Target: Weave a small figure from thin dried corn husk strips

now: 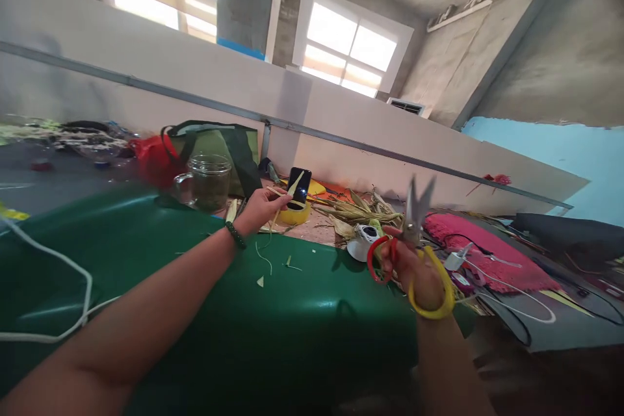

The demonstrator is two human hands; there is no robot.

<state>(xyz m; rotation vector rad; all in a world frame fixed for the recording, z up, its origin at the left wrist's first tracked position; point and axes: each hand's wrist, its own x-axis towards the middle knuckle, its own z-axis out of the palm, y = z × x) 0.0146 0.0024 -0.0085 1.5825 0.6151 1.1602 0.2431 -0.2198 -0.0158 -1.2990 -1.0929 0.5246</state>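
Observation:
My left hand is closed in a pinch on a pale strip of corn husk, held up in front of a dark phone. The phone leans upright by a yellow round holder or tape roll. In my right hand are scissors with red and yellow handles, fingers in the loops. Their blades point up, parted and a little blurred, well away from the husk. Below my left hand, small husk scraps and thin fibres lie on the green mat.
A lidded glass mug stands left, before a green bag and red plastic bag. Dry corn husks lie behind a white roll. A pink cloth, charger and cables lie right. A white cord crosses left.

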